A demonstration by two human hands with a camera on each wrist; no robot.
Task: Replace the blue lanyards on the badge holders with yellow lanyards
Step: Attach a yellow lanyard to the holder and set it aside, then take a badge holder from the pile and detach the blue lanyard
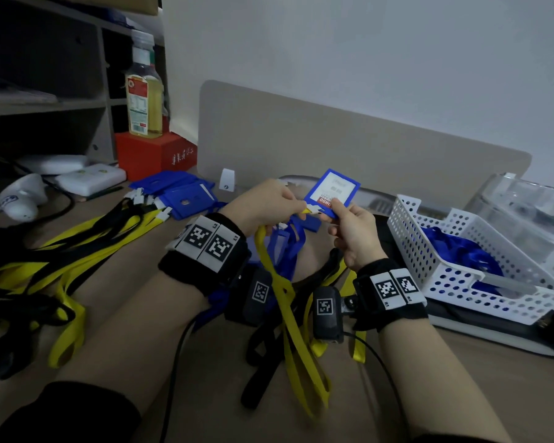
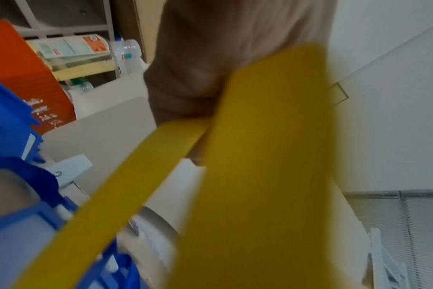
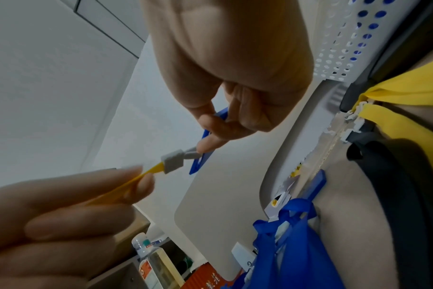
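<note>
I hold the blue badge holder above the counter, my right hand pinching its lower corner; my left hand pinches the limp yellow lanyard beside its white clip. Light, stiff plastic: grip the edges

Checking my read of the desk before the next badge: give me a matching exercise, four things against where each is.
Things:
1. blue badge holder
2. yellow lanyard
3. removed blue lanyards
4. bottle

Places:
A. on the red box
B. pinched near its clip by the left hand
C. in the white basket
D. held up in the right hand

Pairs: 1-D, 2-B, 3-C, 4-A
</note>
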